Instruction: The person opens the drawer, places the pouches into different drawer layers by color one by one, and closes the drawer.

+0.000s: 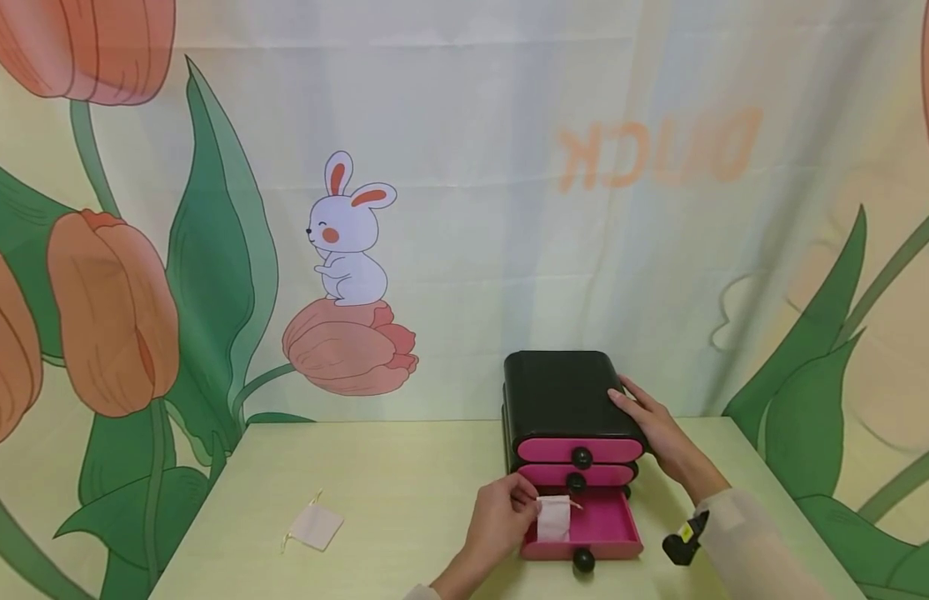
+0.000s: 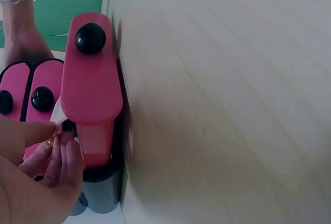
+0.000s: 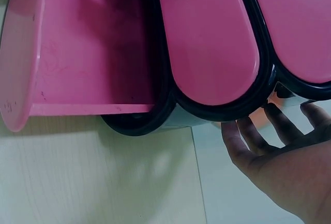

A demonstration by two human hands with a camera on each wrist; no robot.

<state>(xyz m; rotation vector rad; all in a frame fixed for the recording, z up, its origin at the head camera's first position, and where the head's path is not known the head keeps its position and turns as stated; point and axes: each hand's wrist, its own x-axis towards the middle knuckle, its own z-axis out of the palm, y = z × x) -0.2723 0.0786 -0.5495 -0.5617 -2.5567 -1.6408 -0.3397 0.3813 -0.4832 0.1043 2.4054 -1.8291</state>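
A small white drawstring pouch (image 1: 554, 520) is over the pulled-out pink bottom drawer (image 1: 610, 521), at its left side. My left hand (image 1: 497, 518) pinches the pouch by its top corner and cord; in the left wrist view thumb and fingers meet at the cord, and only a bit of white cloth (image 2: 58, 114) shows. The black drawer box (image 1: 565, 396) has two pink drawers pushed in above the pulled-out one. Against the box's right side rests my right hand (image 1: 662, 429). Its fingertips (image 3: 231, 131) touch the box in the right wrist view, with the fingers only slightly bent.
Another small pale drawstring pouch (image 1: 317, 527) lies flat on the table (image 1: 389, 475) to the left. Round black knobs (image 1: 582, 560) stick out from the drawer fronts. Behind the table hangs a printed curtain (image 1: 464, 208) with tulips and a rabbit.
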